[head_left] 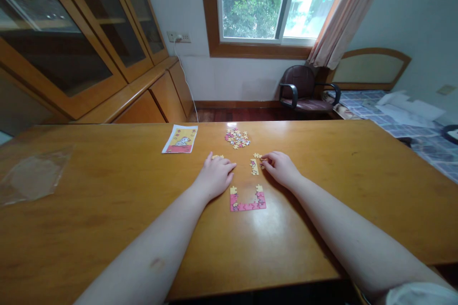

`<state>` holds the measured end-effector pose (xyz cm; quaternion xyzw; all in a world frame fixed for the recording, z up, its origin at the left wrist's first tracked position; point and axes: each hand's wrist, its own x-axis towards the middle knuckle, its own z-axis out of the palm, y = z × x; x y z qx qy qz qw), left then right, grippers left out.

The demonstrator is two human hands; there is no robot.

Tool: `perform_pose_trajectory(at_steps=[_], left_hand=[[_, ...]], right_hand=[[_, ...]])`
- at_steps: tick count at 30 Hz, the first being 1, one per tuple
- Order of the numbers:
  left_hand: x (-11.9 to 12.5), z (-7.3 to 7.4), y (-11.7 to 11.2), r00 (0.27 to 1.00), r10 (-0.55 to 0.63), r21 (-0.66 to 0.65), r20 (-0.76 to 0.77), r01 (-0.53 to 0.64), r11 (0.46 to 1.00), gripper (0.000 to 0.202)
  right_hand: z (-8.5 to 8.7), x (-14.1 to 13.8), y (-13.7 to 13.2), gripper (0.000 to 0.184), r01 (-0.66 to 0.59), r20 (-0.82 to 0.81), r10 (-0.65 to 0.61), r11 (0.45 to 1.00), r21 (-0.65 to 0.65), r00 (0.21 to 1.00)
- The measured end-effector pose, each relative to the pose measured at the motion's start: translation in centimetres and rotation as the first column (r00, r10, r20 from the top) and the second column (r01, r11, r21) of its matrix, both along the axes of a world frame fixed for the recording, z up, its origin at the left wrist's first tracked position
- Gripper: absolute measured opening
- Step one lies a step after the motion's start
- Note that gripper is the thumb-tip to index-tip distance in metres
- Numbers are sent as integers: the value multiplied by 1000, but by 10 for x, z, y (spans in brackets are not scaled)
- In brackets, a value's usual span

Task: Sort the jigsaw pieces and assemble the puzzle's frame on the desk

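My left hand [215, 175] rests palm down on the wooden table [107, 190], fingers stretched out flat, beside a small yellow puzzle piece [217, 156]. My right hand [279, 167] is closed in a pinch on a small puzzle piece at its fingertips, next to a short joined strip of yellow pieces [254, 167]. Between my wrists lies a partly built pink and yellow puzzle frame [247, 199], shaped like a U. A pile of loose pieces [236, 137] sits farther back.
A reference picture card [180, 139] lies at the back left of the pile. A clear plastic bag [30, 175] lies at the table's left. Beyond the table stand a dark armchair [302, 88], wooden cabinets [89, 43] and a bed [400, 114].
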<state>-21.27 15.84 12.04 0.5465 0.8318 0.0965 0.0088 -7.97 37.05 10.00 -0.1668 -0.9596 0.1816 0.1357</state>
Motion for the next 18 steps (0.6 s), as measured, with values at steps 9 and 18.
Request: perform_pose_trajectory(at_steps=[9, 18], left_hand=[[-2, 1, -1, 999, -13, 27, 33, 12, 1000, 31], [0, -2, 2, 996, 46, 0, 75, -47, 999, 33]], right_hand=[[0, 0, 0, 20, -1, -14, 1, 1000, 0, 1000], [0, 1, 1, 19, 23, -13, -23, 1000, 7, 1000]])
